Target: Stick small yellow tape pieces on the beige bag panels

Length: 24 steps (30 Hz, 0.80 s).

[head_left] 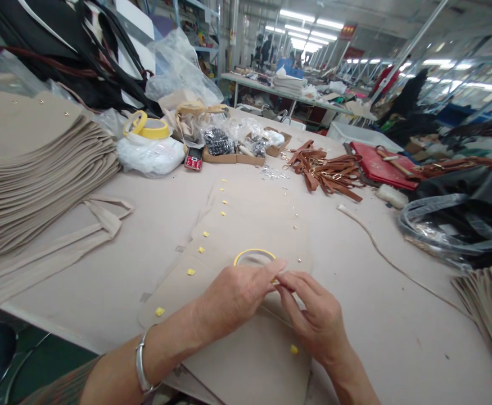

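My left hand (pixel 239 289) is closed on a thin roll of yellow tape (pixel 254 251), which stands up behind the fingers. Thumb and fingertips of my right hand (pixel 313 306) are pinched together at the roll's near right side, touching the left fingertips. Whatever tape end lies between them is too small to make out. Under both hands lie overlapping beige fabric panels (pixel 254 225). Small yellow tape pieces (pixel 190 271) run along their left side, and small metal studs (pixel 299 260) along the right. One more yellow piece (pixel 294 350) sits below my right hand.
Beige fabric pieces (pixel 39 169) are stacked at left, with a strap (pixel 106 219) beside them. Further back are spare tape rolls (pixel 155 129), a phone (pixel 194 158), boxes of bagged hardware (pixel 220 140) and brown leather straps (pixel 325 169). A cord (pixel 380 253) and another fabric stack (pixel 490 309) lie right.
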Available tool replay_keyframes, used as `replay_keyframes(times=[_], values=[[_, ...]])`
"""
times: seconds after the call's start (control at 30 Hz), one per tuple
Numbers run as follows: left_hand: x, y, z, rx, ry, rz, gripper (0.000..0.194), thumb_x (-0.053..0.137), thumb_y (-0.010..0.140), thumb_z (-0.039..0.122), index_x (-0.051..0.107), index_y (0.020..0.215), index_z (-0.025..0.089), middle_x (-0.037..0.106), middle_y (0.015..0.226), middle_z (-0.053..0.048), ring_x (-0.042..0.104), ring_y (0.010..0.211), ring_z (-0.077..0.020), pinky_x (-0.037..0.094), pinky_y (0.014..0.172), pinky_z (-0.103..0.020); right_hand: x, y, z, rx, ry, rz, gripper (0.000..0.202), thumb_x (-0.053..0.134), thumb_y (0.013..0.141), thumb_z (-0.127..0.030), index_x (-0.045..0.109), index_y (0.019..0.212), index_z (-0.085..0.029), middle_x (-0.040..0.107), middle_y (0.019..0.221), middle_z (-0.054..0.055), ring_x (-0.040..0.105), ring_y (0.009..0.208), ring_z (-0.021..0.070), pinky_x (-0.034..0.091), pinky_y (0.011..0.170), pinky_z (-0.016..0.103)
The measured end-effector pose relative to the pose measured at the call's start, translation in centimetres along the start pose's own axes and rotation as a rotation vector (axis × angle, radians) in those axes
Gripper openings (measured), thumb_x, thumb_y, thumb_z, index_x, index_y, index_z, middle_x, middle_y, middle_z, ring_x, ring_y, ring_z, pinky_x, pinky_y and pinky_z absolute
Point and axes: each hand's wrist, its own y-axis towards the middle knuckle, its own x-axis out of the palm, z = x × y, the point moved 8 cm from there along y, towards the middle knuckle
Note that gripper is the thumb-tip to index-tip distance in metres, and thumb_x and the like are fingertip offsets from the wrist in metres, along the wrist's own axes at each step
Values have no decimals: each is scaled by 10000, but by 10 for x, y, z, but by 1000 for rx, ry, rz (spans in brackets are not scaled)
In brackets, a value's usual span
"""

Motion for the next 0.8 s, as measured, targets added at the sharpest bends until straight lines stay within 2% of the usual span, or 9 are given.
replay_keyframes(times=[0.07, 0.17, 0.27, 0.33, 0.47, 0.53, 0.6, 0.7, 0.8], values=[[3, -1, 3, 3, -4, -6, 366, 364, 991, 196, 310, 1345, 122, 688, 960, -81, 668, 859, -169, 552, 718, -283, 3, 1, -4, -55, -21, -20, 228, 491, 873, -85, 634, 1001, -208, 704, 918, 61, 652, 863, 154, 536, 768, 275], [8, 0, 5, -48, -71, -70, 306, 386, 982, 195, 378, 1285, 149, 676, 949, -58, 654, 840, -167, 527, 705, -271, 5, -2, -3, -65, -57, -26, 192, 485, 860, -68, 615, 900, -204, 686, 785, 30, 640, 735, 136, 519, 685, 251], [14, 1, 3, -132, -127, -162, 156, 408, 965, 174, 488, 1098, 190, 647, 890, -14, 622, 786, -155, 487, 686, -255, 3, -5, -2, -51, -123, 26, 177, 482, 840, -61, 589, 826, -201, 650, 691, 11, 605, 631, 121, 490, 615, 231], [16, 4, 0, -191, -115, -207, 83, 431, 947, 160, 507, 947, 196, 614, 821, 6, 588, 725, -145, 453, 645, -242, 2, -7, -1, -48, -170, 64, 174, 482, 832, -62, 585, 799, -199, 628, 651, 3, 586, 592, 116, 472, 584, 224], [15, 13, -4, -210, -64, -207, 117, 436, 934, 147, 495, 845, 195, 569, 752, 18, 545, 673, -139, 404, 594, -236, -2, -7, 2, -2, -183, 110, 168, 493, 817, -79, 615, 792, -192, 630, 633, -2, 582, 560, 112, 463, 569, 219], [15, 19, -2, -168, -30, -180, 139, 416, 931, 139, 497, 833, 194, 550, 729, 15, 530, 654, -143, 387, 573, -243, -5, -6, 13, 144, -100, 123, 142, 518, 814, -128, 638, 781, -197, 642, 630, -4, 584, 541, 112, 469, 555, 216], [15, 24, 2, -110, 2, -130, 154, 396, 935, 150, 500, 830, 195, 532, 715, 11, 504, 624, -144, 368, 546, -250, -6, -8, 33, 385, 66, 123, 122, 546, 816, -216, 645, 746, -200, 633, 583, -14, 570, 493, 113, 464, 504, 215], [14, 29, 7, -32, 33, -52, 175, 368, 942, 154, 507, 844, 194, 523, 721, 6, 484, 610, -138, 363, 533, -247, -7, -16, 69, 711, 300, 155, 204, 599, 779, -366, 637, 687, -188, 591, 498, -24, 543, 435, 122, 450, 443, 226], [21, 32, 1, -38, 137, -72, 163, 385, 945, 148, 516, 855, 188, 536, 745, -4, 504, 656, -144, 395, 565, -248, -12, -23, 106, 885, 389, 173, 300, 678, 695, -465, 652, 677, -166, 594, 502, -15, 542, 432, 125, 462, 446, 240]])
